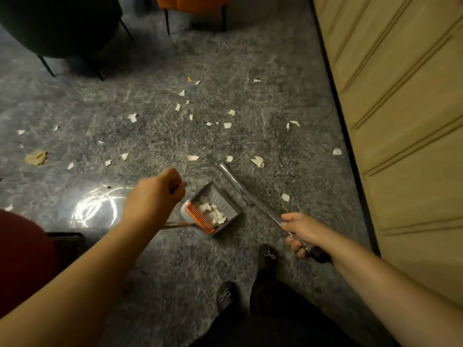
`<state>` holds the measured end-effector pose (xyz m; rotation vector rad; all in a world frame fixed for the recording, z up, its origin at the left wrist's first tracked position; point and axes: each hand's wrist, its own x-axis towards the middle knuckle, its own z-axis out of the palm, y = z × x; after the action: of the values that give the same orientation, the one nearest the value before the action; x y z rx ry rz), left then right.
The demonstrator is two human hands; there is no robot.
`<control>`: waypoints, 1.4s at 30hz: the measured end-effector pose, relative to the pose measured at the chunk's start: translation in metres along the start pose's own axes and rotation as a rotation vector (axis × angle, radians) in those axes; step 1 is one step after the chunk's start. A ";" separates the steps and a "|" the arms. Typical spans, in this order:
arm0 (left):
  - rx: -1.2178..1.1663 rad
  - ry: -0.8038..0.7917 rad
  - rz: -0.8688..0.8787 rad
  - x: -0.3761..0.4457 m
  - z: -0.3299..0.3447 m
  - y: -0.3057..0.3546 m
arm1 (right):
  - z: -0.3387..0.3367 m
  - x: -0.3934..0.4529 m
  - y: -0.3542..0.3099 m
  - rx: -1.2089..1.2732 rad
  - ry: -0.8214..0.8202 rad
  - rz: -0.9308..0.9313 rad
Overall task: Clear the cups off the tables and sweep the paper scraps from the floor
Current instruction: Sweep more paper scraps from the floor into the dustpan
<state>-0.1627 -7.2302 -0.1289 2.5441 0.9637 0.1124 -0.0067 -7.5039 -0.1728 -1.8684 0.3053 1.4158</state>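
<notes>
On the floor, grey dustpan (213, 209) holds paper scraps (213, 211)

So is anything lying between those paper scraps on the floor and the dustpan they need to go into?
Nothing visible blocks them. The nearest paper scraps lie on open grey floor just beyond the dustpan, which the left hand holds by its handle. The right hand holds the broom handle.

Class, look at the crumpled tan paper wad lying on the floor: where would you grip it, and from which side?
Pinch the crumpled tan paper wad from above, across its narrower width. It lies flat on the grey floor with open space all round, so its raised creases are the easiest hold.
</notes>
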 end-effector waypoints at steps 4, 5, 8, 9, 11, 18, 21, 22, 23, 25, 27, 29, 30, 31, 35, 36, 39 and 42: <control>-0.019 -0.075 0.097 0.019 0.010 0.040 | -0.031 -0.002 0.006 0.094 0.069 -0.015; -0.018 -0.089 0.131 0.024 0.014 0.051 | -0.041 -0.002 0.006 0.120 0.087 -0.013; 0.028 -0.097 0.231 0.039 0.030 0.086 | -0.074 0.004 0.011 0.212 0.124 0.012; 0.050 -0.104 0.246 0.045 0.037 0.099 | -0.087 0.007 0.013 0.226 0.134 0.020; 0.102 -0.144 0.276 0.056 0.053 0.125 | -0.114 0.016 0.018 0.237 0.166 0.036; 0.167 -0.213 0.336 0.097 0.109 0.216 | -0.209 0.054 0.014 0.215 0.185 0.103; 0.199 -0.222 0.353 0.117 0.128 0.250 | -0.238 0.077 0.002 0.182 0.188 0.113; 0.210 -0.228 0.359 0.122 0.133 0.259 | -0.245 0.084 -0.001 0.165 0.178 0.111; 0.217 -0.236 0.359 0.127 0.137 0.267 | -0.250 0.091 -0.005 0.134 0.169 0.109; 0.209 -0.243 0.349 0.135 0.144 0.278 | -0.254 0.100 -0.009 0.052 0.136 0.120; 0.204 -0.232 0.342 0.141 0.148 0.284 | -0.254 0.107 -0.012 -0.003 0.080 0.143; 0.208 -0.218 0.332 0.146 0.150 0.287 | -0.250 0.107 -0.013 -0.018 0.016 0.173; 0.206 -0.212 0.329 0.148 0.151 0.289 | -0.248 0.105 -0.014 -0.023 -0.021 0.186; 0.204 -0.207 0.330 0.150 0.152 0.290 | -0.247 0.102 -0.015 -0.027 -0.063 0.191; 0.196 -0.216 0.324 0.155 0.151 0.292 | -0.256 0.090 -0.015 -0.041 -0.155 0.133; 0.194 -0.214 0.321 0.156 0.151 0.292 | -0.260 0.086 -0.015 -0.036 -0.150 0.120; 0.177 -0.201 0.313 0.163 0.146 0.293 | -0.271 0.076 -0.015 0.079 -0.132 0.133; 0.161 -0.209 0.303 0.169 0.143 0.298 | -0.280 0.071 -0.017 0.096 -0.066 0.116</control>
<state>0.1799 -7.3720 -0.1489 2.7669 0.5233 -0.1475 0.2305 -7.6669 -0.2015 -1.7464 0.4475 1.5097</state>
